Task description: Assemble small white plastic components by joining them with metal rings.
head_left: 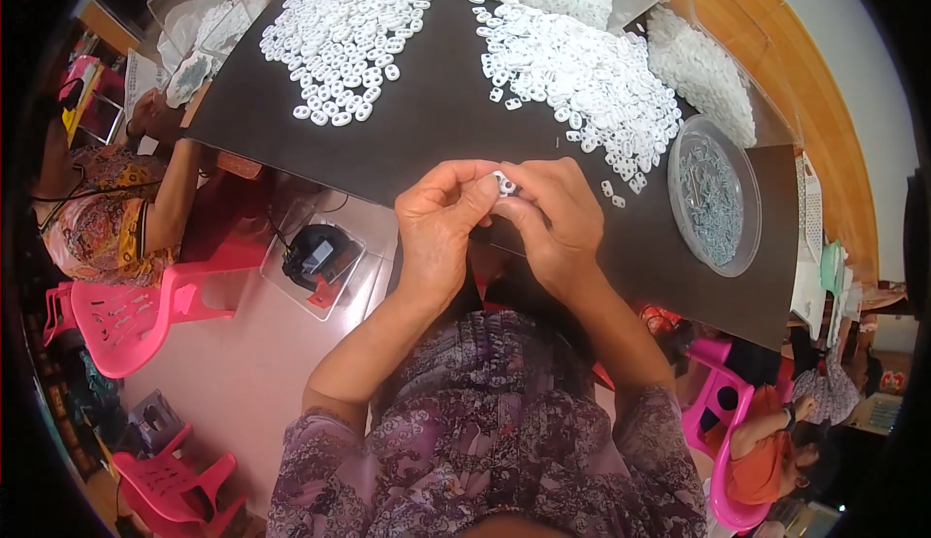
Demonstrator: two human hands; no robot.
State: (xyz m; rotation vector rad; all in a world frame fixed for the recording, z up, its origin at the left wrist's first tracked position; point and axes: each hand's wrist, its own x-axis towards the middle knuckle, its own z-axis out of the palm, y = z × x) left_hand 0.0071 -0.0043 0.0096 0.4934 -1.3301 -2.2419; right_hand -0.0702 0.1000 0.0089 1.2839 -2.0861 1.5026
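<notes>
One small white piece [503, 185] is being pinched between the thumbs and fingers of the left hand [436, 228] and right hand [561, 223], over the dark table's [417, 116] near edge. Beyond, a left heap [344, 34] and right heap [587, 73] are lying; a clear tub [752, 220] is standing rightward.

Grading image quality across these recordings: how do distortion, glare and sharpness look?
Head view: black corners; wooden panel at right curves, likely fisheye; right-hand heap of white pieces nearly washes out; pink floor looks glary beside the clear tray; held white piece is too small to judge focus.
</notes>
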